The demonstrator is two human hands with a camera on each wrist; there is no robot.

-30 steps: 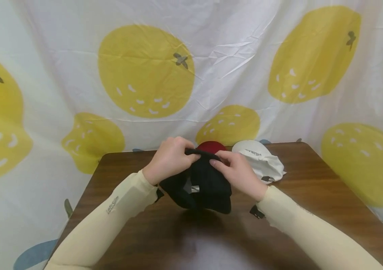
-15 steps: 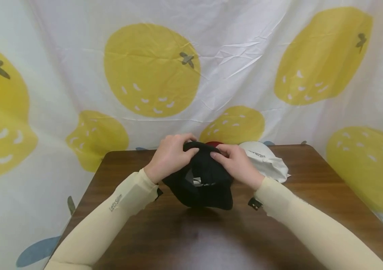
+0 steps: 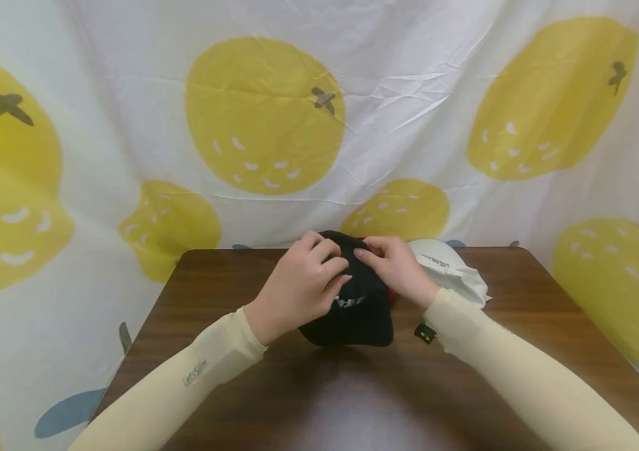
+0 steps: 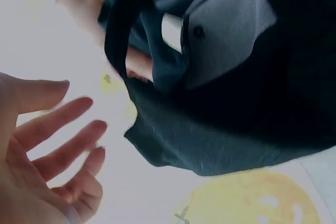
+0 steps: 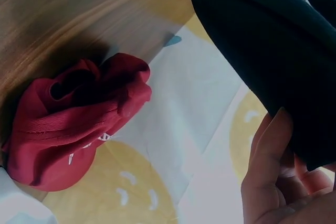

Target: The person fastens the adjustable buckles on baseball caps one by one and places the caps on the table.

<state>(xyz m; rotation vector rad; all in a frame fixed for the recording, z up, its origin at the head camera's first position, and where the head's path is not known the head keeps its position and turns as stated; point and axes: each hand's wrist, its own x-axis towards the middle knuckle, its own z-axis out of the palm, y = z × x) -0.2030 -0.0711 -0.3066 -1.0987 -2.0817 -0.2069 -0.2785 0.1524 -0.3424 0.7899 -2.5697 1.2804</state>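
A black cap (image 3: 367,326) with pale lettering on its front is held up above the table's middle. My right hand (image 3: 401,266) pinches its upper right edge, thumb on the near face; the right wrist view shows that hand (image 5: 281,182) at the dark cloth's (image 5: 278,61) lower corner. On the cap's left, my left hand (image 3: 308,282) overlaps it in the head view. From the left wrist, the left hand (image 4: 52,156) has loosely bent, spread fingers, apart from the cap (image 4: 226,150), whose inside and rear opening face that camera.
Behind the black cap lies a crumpled red cap (image 5: 79,129), mostly hidden in the head view. To its right sits a white cap (image 3: 460,275) with dark lettering. A brown wooden table (image 3: 212,282) meets a lemon-print curtain (image 3: 156,125) at the back.
The black cap has turned, so its lettered front faces the head camera instead of its inside. My left hand has let go of its edge; my right hand keeps hold.
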